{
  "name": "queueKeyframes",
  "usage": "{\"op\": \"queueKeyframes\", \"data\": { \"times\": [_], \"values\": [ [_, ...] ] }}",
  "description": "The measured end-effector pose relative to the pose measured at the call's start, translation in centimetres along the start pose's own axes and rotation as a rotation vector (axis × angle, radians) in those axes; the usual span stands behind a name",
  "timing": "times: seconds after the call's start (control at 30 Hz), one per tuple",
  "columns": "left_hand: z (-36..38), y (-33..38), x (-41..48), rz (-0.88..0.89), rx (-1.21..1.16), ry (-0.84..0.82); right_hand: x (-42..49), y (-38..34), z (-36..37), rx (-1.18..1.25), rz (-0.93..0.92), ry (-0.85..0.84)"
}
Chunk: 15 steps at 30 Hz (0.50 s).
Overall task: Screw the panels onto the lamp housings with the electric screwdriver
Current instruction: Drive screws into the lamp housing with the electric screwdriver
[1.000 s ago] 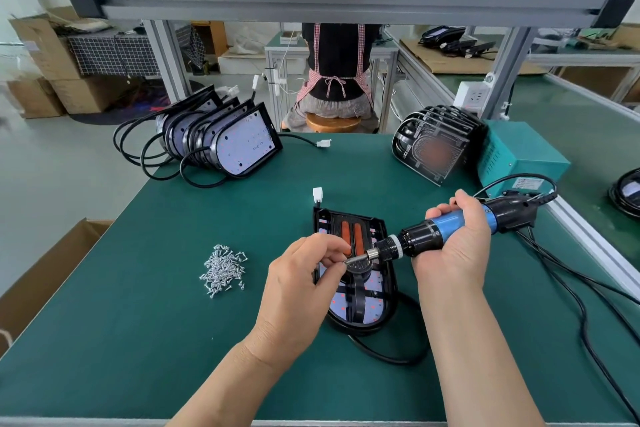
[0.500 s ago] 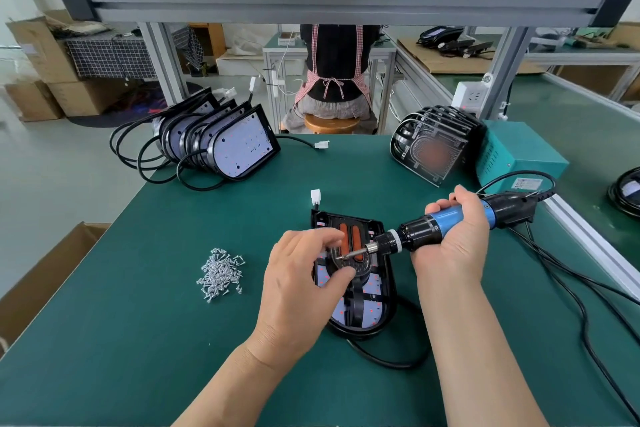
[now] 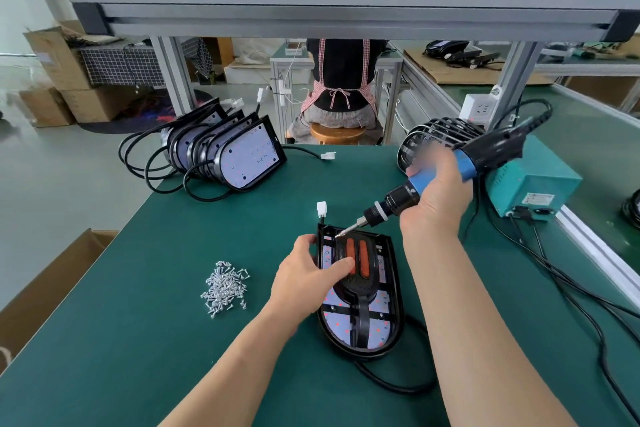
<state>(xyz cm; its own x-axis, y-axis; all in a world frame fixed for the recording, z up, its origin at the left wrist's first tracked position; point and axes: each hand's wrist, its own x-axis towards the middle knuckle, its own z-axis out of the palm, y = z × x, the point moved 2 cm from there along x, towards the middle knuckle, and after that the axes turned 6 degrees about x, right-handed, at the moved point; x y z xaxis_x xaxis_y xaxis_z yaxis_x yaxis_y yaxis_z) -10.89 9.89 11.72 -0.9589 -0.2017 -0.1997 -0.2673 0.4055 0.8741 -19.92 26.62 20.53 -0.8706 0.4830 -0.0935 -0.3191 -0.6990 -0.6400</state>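
Head view, right hand point(image 3: 437, 199) gripping electric screwdriver point(image 3: 399, 201)

Right hand point(image 3: 437, 198) tilts electric screwdriver point(image 3: 450, 166) onto lamp housing point(image 3: 393, 274)

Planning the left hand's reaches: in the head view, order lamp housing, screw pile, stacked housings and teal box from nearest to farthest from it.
1. lamp housing, gripped by the left hand
2. screw pile, to its left
3. stacked housings, back left
4. teal box, back right
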Motion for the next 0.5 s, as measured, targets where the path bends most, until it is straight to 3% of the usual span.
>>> {"op": "queueKeyframes", "data": {
  "times": [0.17,0.5],
  "values": [
    [-0.4,-0.3,0.7,-0.015,-0.037,-0.092,0.3,1.5,1.9,-0.053,-0.019,-0.093],
    [0.1,-1.1,1.8,-0.02,-0.133,-0.125,0.3,2.7,3.5,-0.18,-0.031,-0.235]
  ]
}}
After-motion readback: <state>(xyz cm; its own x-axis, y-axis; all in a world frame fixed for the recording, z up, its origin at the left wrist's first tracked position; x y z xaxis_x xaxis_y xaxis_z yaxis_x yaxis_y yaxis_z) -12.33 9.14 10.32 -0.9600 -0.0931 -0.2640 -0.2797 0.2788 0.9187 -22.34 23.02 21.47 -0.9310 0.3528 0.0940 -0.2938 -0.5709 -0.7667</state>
